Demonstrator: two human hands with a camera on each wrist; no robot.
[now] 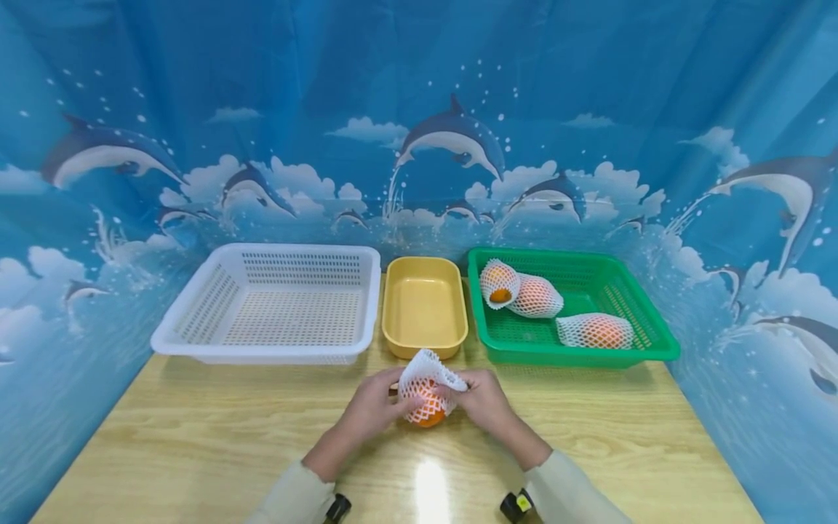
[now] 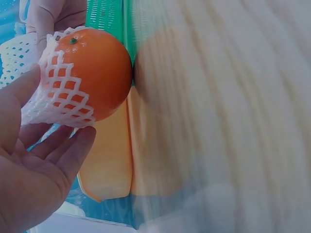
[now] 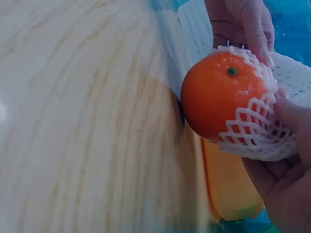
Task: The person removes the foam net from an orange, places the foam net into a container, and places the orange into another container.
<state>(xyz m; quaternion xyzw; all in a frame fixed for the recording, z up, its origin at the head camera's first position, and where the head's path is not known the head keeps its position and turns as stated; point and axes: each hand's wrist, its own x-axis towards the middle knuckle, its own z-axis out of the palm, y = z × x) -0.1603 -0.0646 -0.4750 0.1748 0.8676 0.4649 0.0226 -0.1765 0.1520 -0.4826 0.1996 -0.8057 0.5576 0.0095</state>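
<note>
An orange (image 2: 104, 73) with a small green stem end sits partly inside a white foam net sleeve (image 1: 424, 371), its bare side bulging out toward the person. My left hand (image 1: 373, 404) grips the sleeve from the left, thumb on top and fingers beneath in the left wrist view. From the other side my right hand (image 1: 486, 399) holds the same sleeve, thumb over the mesh (image 3: 260, 124). Both hands are close over the wooden table (image 1: 216, 437), just in front of the yellow tray (image 1: 424, 343).
At the back left stands a white slotted basket (image 1: 262, 351). To the right a green basket (image 1: 524, 354) holds three net-wrapped fruits (image 1: 602, 332), one showing orange at its open end. A dolphin-print curtain (image 1: 314, 87) surrounds the table.
</note>
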